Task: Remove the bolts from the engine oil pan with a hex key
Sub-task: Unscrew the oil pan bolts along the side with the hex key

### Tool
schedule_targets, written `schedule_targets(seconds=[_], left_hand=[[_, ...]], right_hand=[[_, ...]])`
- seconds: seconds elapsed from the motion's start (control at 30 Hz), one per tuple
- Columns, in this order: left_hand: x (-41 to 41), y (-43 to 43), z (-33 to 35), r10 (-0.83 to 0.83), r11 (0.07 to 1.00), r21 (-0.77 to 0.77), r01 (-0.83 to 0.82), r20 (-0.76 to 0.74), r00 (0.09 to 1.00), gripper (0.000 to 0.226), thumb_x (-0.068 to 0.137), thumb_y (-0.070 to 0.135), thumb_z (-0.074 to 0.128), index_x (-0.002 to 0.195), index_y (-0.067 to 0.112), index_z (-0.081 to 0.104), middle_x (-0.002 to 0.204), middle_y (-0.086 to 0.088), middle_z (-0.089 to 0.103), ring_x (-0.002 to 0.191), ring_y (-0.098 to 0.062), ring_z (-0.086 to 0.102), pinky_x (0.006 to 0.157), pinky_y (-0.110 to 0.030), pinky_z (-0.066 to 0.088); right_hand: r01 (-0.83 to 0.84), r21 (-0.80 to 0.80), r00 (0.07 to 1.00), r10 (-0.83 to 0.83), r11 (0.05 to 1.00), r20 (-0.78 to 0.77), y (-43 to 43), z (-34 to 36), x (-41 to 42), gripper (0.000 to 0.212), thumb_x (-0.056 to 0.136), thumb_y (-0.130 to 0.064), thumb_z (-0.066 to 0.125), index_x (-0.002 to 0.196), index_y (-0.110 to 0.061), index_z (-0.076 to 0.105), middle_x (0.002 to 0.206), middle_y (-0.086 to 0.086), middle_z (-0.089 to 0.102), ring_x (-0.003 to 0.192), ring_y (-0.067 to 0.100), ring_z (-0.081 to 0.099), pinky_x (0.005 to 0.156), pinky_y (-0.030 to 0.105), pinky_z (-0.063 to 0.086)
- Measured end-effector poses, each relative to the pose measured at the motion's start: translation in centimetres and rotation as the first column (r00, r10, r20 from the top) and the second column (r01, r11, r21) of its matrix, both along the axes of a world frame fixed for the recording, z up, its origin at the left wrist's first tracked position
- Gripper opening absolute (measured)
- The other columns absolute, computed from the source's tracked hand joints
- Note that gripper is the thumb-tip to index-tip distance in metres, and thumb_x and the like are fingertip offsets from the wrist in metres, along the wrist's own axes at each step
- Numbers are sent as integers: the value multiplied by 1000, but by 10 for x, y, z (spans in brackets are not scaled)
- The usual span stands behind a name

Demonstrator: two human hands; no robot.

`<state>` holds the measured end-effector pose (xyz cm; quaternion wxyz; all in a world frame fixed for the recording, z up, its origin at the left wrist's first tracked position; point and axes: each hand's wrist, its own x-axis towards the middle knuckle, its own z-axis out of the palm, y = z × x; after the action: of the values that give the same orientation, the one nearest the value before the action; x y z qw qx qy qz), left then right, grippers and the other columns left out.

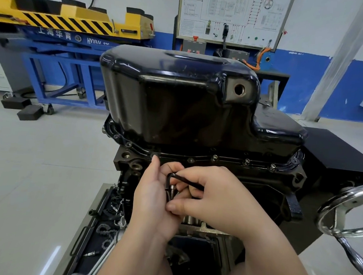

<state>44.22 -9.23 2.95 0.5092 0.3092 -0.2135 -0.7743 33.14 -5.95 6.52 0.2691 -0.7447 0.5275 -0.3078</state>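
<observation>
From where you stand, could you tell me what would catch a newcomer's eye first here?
The glossy black oil pan fills the centre, with bolts along its lower flange. Just below, the right hand grips a hex key against the left hand, a small bolt between them. A chrome handwheel sits at the right edge.

An automotive training workshop: a yellow-striped lift point(73, 22), a wiring diagram board point(232, 15), and an engine on a stand point(216, 177)

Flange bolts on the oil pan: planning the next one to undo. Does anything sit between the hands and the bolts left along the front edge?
Nothing visible does. The remaining bolts stand exposed along the oil pan flange, just above the left hand and the right hand, which holds the hex key.
</observation>
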Motion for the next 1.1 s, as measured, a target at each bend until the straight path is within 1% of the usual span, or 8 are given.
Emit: schedule_targets(seconds=[0.17,0.33,0.53,0.67,0.8,1.0,1.07,1.1], left_hand=[[2,1,0,-47,998,40,49,-45,998,62,90,58,37,53,14,60,52,-1,43,51,-18,46,51,-26,46],[3,-1,-7,-128,990,52,129,-21,992,44,85,49,48,60,14,60,55,-1,45,41,-9,35,39,-14,19],[15,0,-7,-195,976,-92,196,16,981,25,73,39,63,61,17,66,46,6,33,29,-1,24,26,-8,18],[24,0,-2,-203,925,-279,257,209,957,16,71,31,65,59,21,64,48,9,28,34,0,22,30,-8,18],[25,-3,-3,-195,902,-319,291,301,934,19,64,28,71,73,12,68,47,8,29,35,-1,22,32,-8,20],[17,-12,-2,150,882,-465,80,436,888,34,52,39,76,78,17,75,43,10,40,34,-2,27,34,-11,22],[9,-15,-2,315,855,-512,-82,387,867,28,58,35,74,82,20,76,44,17,43,33,-2,35,33,-16,39],[4,-15,-2,381,844,-512,-160,363,850,25,62,34,73,84,22,77,42,8,55,34,-9,46,47,-28,56]], right_hand=[[-80,21,987,76,997,144,0,-1,-1,30,70,-17,81,77,-41,64,79,-20,64,70,1,69,72,18,55],[-52,-44,966,62,998,251,0,-4,-3,25,70,-13,81,85,-24,65,70,-17,62,61,-2,62,63,12,50],[61,-223,984,-21,973,175,-4,-3,-19,26,72,-24,79,90,-32,61,50,-20,43,47,3,34,50,13,34],[26,-242,989,9,970,146,-4,-2,-26,29,73,-24,79,92,-35,61,49,-18,42,46,2,36,52,9,37],[-20,-239,994,46,971,102,-3,-2,-25,30,74,-15,79,94,-30,62,57,-30,51,51,-5,48,54,4,37],[31,-273,982,22,961,189,-4,-2,-32,27,78,-16,75,99,-30,65,60,-32,54,60,-12,55,58,2,39],[132,-286,959,-49,949,280,-5,-3,-36,16,80,-31,71,95,-35,67,56,-22,52,54,-3,50,56,6,38],[175,-289,947,-81,941,310,-5,-4,-38,11,81,-36,68,92,-36,68,56,-19,51,54,-2,49,57,7,38]])
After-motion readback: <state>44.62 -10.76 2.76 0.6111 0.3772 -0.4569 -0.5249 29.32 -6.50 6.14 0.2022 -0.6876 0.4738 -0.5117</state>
